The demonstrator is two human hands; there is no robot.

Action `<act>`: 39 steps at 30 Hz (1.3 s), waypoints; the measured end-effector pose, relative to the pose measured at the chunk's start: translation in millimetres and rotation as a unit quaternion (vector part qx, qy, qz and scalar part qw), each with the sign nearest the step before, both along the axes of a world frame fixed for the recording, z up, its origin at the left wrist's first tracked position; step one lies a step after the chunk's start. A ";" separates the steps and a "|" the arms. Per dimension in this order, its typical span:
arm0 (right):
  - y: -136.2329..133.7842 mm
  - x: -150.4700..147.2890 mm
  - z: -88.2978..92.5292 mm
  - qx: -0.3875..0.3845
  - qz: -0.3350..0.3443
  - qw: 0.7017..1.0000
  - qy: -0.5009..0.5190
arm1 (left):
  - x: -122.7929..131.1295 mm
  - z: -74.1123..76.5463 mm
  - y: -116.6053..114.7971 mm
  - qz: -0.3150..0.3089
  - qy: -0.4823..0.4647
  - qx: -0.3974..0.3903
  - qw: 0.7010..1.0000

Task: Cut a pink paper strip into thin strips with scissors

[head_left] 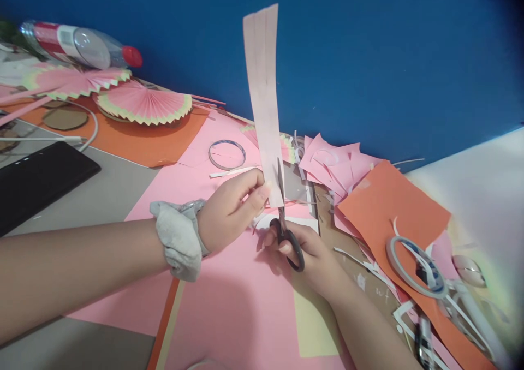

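Pinched between the thumb and fingers of my left hand (235, 206) is a long pale pink paper strip (262, 86), held upright by its lower end. My right hand (311, 255) has its fingers through the black handles of a pair of scissors (280, 184). The scissor blades point up at the strip's lower right edge; one blade lies in front of the paper. Large pink paper sheets (213, 315) lie beneath both hands. A grey scrunchie (180, 244) is around my left wrist.
Folded pink paper fans (145, 103), a plastic bottle (90, 45) and a black phone (45, 181) are at left. A tape ring (227, 155) lies behind my left hand. Orange paper (401, 201), pink scraps (331, 160) and a tape roll (395, 255) sit at right. A blue wall (388, 59) rises behind.
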State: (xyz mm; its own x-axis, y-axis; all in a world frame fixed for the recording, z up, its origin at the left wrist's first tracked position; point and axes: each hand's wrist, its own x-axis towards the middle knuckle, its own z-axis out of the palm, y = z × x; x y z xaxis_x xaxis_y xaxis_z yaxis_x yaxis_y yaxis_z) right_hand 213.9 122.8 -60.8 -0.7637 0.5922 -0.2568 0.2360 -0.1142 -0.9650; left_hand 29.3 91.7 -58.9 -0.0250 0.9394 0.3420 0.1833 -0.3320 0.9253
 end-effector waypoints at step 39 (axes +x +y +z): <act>0.2 0.6 -2.5 0.021 -0.008 1.000 -0.018 | 0.1 -1.6 -1.1 -0.017 -0.045 -0.013 0.999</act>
State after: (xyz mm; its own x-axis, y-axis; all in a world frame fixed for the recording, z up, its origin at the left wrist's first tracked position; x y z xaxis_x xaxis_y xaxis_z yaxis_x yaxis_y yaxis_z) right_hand 214.5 123.0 -63.2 -0.7451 0.6145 -0.2594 0.2696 -0.0783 -0.9598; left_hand 29.4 90.6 -60.5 -0.0230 0.9488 0.3152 0.0884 -0.3121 0.9459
